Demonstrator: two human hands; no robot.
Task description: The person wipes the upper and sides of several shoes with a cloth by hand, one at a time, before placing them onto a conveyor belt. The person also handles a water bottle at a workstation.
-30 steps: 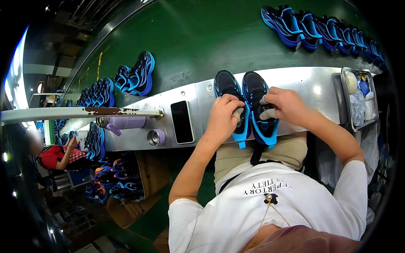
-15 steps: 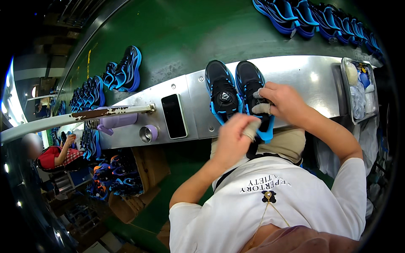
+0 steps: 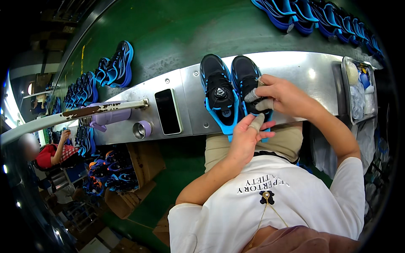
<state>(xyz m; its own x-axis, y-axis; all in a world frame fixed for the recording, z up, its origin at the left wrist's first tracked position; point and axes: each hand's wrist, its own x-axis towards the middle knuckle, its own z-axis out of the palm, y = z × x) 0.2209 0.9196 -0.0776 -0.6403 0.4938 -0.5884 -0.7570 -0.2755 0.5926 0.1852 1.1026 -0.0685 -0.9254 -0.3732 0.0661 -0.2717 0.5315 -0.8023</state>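
Two black-and-blue shoes sit side by side on a steel bench (image 3: 295, 71), toes pointing away. The right hand (image 3: 283, 96) rests on the right shoe (image 3: 247, 80), taped fingers curled around its laces. The left hand (image 3: 249, 137) lies at that shoe's heel, fingers loosely extended, gripping nothing. The left shoe (image 3: 219, 95) stands untouched. A phone (image 3: 168, 111) lies left of it.

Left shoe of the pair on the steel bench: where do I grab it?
Take the left shoe by its heel end, coming from the person's side. The heel overhangs the bench edge, so it looks free to pinch, and the left hand is already nearest. The right hand covers the other shoe.
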